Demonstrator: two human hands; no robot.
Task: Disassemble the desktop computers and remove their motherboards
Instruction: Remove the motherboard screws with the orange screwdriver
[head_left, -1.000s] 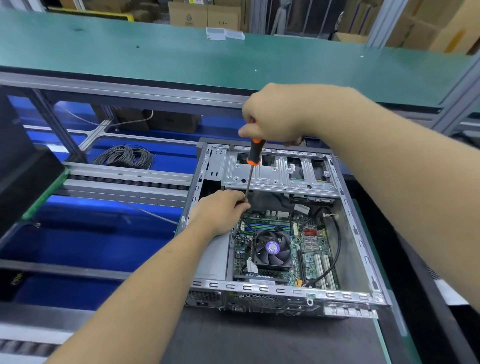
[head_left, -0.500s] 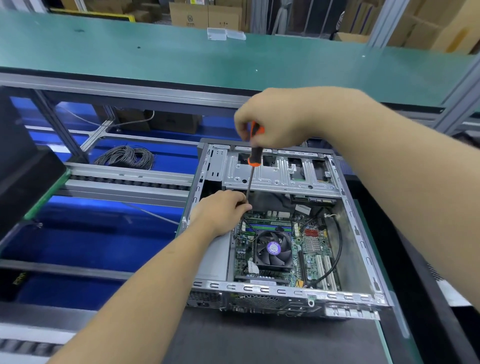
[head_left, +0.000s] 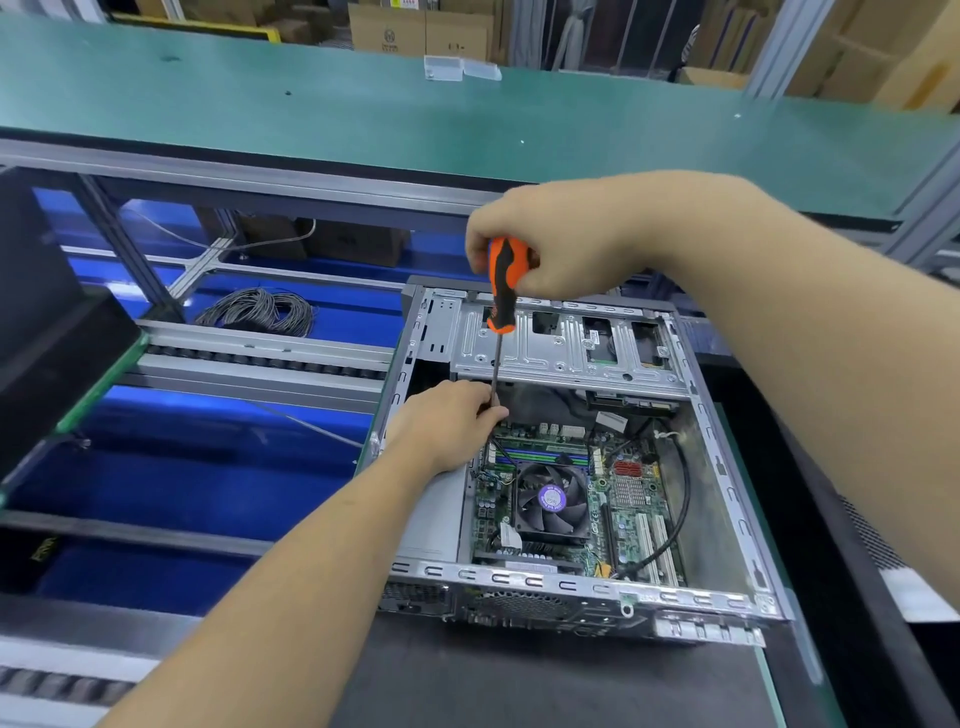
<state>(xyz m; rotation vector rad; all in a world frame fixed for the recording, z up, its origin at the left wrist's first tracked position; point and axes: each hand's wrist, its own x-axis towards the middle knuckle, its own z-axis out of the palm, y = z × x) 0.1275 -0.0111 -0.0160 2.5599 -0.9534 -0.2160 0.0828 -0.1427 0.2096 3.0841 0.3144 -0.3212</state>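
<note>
The right hand (head_left: 561, 244) is gripping the screwdriver (head_left: 501, 291); the left hand (head_left: 447, 421) is pinching its shaft. Beneath them, the motherboard (head_left: 571, 499) is sitting unremoved in the opened case (head_left: 727, 467).

Bright even light, wide-angle edge distortion

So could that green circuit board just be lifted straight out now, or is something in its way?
Not freely. The drive cage overhangs the motherboard's far edge, a black cable loops across its right side, and the left hand and screwdriver are at its far-left corner.
</note>
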